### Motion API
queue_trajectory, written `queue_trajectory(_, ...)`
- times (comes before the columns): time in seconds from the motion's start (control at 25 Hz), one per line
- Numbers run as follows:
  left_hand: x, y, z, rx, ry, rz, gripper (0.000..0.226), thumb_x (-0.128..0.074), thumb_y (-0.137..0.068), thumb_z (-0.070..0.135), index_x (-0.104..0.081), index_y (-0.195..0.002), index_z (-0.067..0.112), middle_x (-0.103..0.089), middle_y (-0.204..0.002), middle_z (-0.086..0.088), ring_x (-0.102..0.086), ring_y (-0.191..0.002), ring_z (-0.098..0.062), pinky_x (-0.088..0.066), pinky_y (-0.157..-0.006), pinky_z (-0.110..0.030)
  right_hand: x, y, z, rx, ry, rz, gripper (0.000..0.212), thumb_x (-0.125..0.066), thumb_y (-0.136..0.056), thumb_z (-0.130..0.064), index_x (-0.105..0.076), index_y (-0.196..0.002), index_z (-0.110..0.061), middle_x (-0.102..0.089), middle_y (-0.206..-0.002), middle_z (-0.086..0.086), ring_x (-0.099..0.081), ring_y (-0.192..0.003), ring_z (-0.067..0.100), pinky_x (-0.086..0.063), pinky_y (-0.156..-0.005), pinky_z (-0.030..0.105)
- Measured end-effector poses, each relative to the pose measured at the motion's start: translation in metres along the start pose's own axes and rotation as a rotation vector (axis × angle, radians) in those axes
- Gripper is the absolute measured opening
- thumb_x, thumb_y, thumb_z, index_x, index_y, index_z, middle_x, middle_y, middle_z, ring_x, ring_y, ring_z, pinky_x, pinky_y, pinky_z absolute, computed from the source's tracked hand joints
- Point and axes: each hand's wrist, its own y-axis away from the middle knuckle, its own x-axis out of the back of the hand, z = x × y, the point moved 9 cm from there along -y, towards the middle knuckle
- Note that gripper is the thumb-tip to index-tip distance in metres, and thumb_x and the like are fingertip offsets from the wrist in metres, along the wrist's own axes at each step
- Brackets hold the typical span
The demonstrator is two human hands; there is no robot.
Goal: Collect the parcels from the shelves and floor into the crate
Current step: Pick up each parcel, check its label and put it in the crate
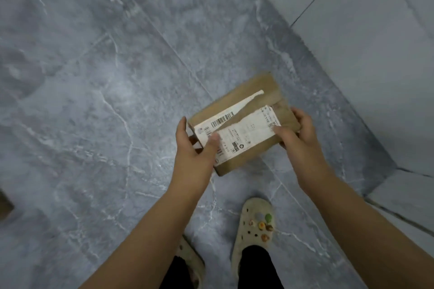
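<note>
Parcel (253, 98) is held at its two ends: left hand (195, 148) grips one end, thumb on the label (249, 134); right hand (300, 138) grips the other, thumb also on top. Floor (94, 77) lies below the grip; no crate shows. Risk, I judge: both thumbs press slick label paper, so a tilt could let it slide out and drop.

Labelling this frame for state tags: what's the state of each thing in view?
parcel: held at both ends, label side up.
label: stuck on top, torn across.
left hand: grips the parcel's left end, thumb on the label.
right hand: grips the right end, thumb on the label.
right clog: worn, flat on the floor.
</note>
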Motion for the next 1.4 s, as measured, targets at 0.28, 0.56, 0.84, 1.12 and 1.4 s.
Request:
queue_trajectory(0.28, 0.075, 0.166, 0.297, -0.489, 0.009, 0.05, 0.053, -0.053, -0.081, 0.058, -0.045, -0.132, 0.045, -0.055, -0.13, 0.01, -0.054, -0.12, -0.008, -0.046, -0.102, -0.036, 0.046, 0.135, -0.282, 0.256, -0.232, -0.002, 0.04, -0.059, -0.066, -0.06, -0.043, -0.1, -0.046, -0.055, -0.121, -0.003, -0.058, -0.106, 0.005, -0.044, -0.079, 0.018)
queue_trajectory(0.56, 0.131, 0.396, 0.48, -0.728, 0.134, -0.051, 0.04, -0.054, -0.09, 0.044, -0.048, -0.13, 0.048, -0.058, -0.13, 0.011, -0.059, -0.115, -0.003, -0.047, -0.097, -0.019, 0.116, 0.307, -0.501, 0.362, -0.443, -0.146, 0.025, -0.053, -0.085, -0.048, -0.041, -0.096, -0.029, -0.06, -0.111, 0.003, -0.059, -0.096, 0.017, -0.046, -0.092, 0.041)
queue_trajectory(0.84, 0.148, 0.553, 0.566, -0.979, 0.145, -0.113, 0.031, -0.048, -0.097, 0.031, -0.053, -0.127, 0.039, -0.068, -0.11, 0.018, -0.066, -0.096, 0.006, -0.05, -0.078, -0.01, 0.173, 0.434, -0.609, 0.592, -0.438, -0.236, 0.045, -0.045, -0.095, -0.037, -0.032, -0.136, -0.026, -0.064, -0.104, -0.01, -0.065, -0.093, 0.01, -0.051, -0.091, 0.043)
queue_trajectory(1.12, 0.179, 0.615, 0.607, -1.113, 0.151, -0.264, 0.048, -0.059, -0.087, 0.043, -0.049, -0.133, 0.035, -0.06, -0.132, 0.008, -0.056, -0.12, -0.01, -0.038, -0.109, -0.038, 0.198, 0.512, -0.66, 0.818, -0.541, -0.138, 0.072, -0.059, -0.071, -0.044, -0.035, -0.137, -0.03, -0.068, -0.098, -0.014, -0.068, -0.085, 0.006, -0.054, -0.083, 0.038)
queue_trajectory(1.4, 0.147, 0.63, 0.603, -0.981, 0.081, -0.526, 0.119, -0.075, -0.037, 0.074, -0.016, -0.139, 0.057, -0.025, -0.155, 0.004, -0.035, -0.138, -0.023, -0.032, -0.11, -0.05, 0.212, 0.553, -0.661, 0.875, -0.823, -0.033, 0.072, -0.06, -0.071, -0.042, -0.03, -0.136, -0.035, -0.061, -0.107, -0.008, -0.06, -0.095, 0.013, -0.054, -0.077, 0.035)
